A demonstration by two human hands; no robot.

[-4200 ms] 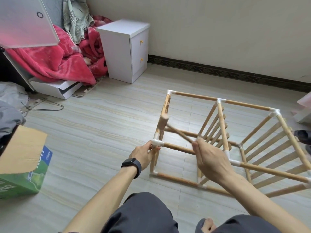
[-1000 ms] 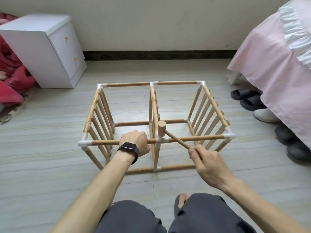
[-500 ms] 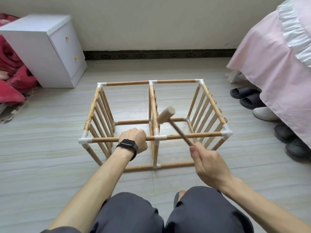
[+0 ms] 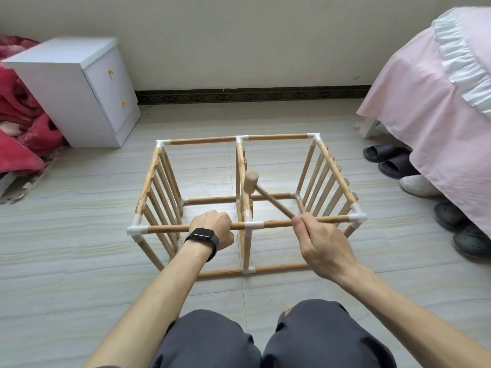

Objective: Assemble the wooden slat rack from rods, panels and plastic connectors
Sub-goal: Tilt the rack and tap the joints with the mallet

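Rack (image 4: 148, 179) sits on the floor (image 4: 79, 261) right in front of my knees, open side up, with slat panels at both ends and one down the middle.

Left hand (image 4: 212, 229): fingers (image 4: 215, 217) wrapped over the near top rod (image 4: 167, 229), gripping it tight. The white T-connector (image 4: 253, 225) is just to the right of those fingers, not touching them. Watch (image 4: 203, 236) on that wrist.

Right hand (image 4: 321, 243): fingers (image 4: 309, 221) closed around the tail end of the mallet (image 4: 251, 183) handle, thumb on the near side. This hand is on the other side of the connector, with the same rod passing right behind the fingertips. From the fingers the handle runs up and away to the left, so the head is out beyond both hands, in the air beside the top rail of the middle panel. It's clear of the connector. Can't tell whether it's touching that rail.

Other stuff around: white nightstand (image 4: 79, 88) far off to the left of the left fingers, red blanket (image 4: 18, 128) next to it, and a pink-covered bed (image 4: 438, 102) way right of the right fingers, with slippers (image 4: 385, 158) and shoes tucked along its edge.
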